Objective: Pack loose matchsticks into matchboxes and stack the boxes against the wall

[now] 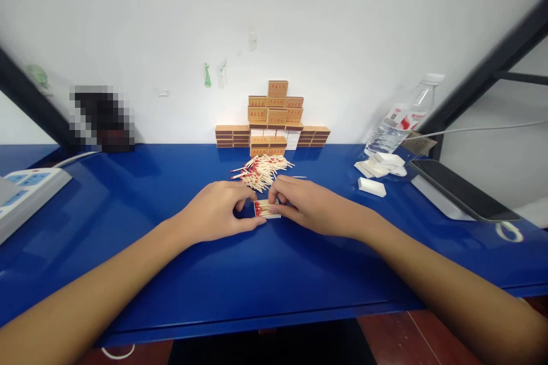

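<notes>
L hand (220,210): grasps tray's (274,217) L end
R hand (310,205): fingers over tray matches (260,209), grip unclear
Tray: abt mid surface (240,291), matches in
Loose matches (261,171): many outside, twd back edge
Boxes (277,117): stacked, back edge

The counter (240,285) is a glossy deep blue, the wall (342,23) a whitish grey with a green smear (208,76). A tray (276,217) is white, the matchsticks (261,209) in it cream with bright red heads; the match pile (262,173) repeats both colours. Stacked matchboxes (278,89) are orange-tan with red printing and dark brown sides. Small blocks (371,187) are plain white. The clear bottle (400,118) has a white cap and a red-and-white label. The power strip (32,199) is white with blue panels, the phone (462,188) black, the floor (406,336) reddish brown with pale lines.
</notes>
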`<state>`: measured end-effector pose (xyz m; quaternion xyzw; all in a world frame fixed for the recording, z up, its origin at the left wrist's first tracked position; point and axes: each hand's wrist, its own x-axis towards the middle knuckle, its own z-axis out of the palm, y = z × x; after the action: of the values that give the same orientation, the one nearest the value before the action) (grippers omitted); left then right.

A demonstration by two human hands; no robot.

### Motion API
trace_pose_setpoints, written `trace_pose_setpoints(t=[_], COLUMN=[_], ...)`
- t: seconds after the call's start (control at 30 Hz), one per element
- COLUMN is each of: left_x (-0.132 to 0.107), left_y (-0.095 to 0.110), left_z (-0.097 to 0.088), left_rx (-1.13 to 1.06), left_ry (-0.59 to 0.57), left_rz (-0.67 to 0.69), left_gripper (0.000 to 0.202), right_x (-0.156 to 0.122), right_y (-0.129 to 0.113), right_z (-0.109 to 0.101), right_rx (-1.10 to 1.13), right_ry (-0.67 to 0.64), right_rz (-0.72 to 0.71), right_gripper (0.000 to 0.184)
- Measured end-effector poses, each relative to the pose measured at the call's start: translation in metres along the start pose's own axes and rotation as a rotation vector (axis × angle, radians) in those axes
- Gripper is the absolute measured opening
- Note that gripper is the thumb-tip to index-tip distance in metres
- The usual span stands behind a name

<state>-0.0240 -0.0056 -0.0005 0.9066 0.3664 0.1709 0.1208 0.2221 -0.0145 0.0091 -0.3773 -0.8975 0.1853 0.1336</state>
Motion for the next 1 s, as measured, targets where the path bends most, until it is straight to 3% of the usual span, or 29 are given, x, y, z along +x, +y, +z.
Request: trace_pose_setpoints(t=[0.57,0.83,0.93,1.0], left_x=[0.0,-0.001,-0.001,0.0], left_y=[-0.001,-0.002,-0.002,-0.001], left_z=[0.001,0.003,0.007,0.01], left_rx=[0.019,0.009,-0.022,-0.038], left_ry=[0.027,0.072,0.101,0.078], left_rz=[0.037,0.011,-0.023,-0.047], left_gripper=[0.032,0.028,0.031,0.032], right_x=[0.005,0.007,0.01,0.013], right_y=[0.003,0.005,0.024,0.047], right_z=[0.004,-0.005,-0.011,-0.019], right_rx=[0.018,-0.002,0.066,0.099], right_ry=[0.065,0.121,0.226,0.407], right_rz=[-0.051,-0.096,-0.052,0.06], right_gripper=[0.013,0.011,0.014,0.017])
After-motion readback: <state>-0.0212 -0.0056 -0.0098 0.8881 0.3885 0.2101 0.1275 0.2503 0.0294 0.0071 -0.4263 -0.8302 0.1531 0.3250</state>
